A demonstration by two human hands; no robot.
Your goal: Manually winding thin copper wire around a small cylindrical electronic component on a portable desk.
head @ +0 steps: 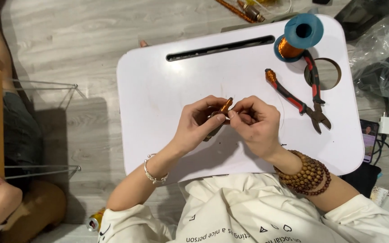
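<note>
Nearby, red-handled pliers (309,101) and blue wire spool (299,36) lie clear; left hand (198,123) and right hand (257,123) together pinch copper-wrapped piece (224,107) over white tray (158,90).

The scene is brightly and evenly lit from above, with no harsh glare. The white tabletop (167,90) reads nearly blown out, its surface showing little texture. Soft, short shadows fall below the left hand (199,123) and right hand (257,123), and a broader grey shadow lies on the wooden floor (68,40) to the left of the tabletop (faint wire-frame shadows cross it too). Focus is sharp at the centre; the pliers (309,101) and blue wire spool (299,36) look crisp. The corners darken slightly, and straight edges bow a little toward the frame's borders.
</note>
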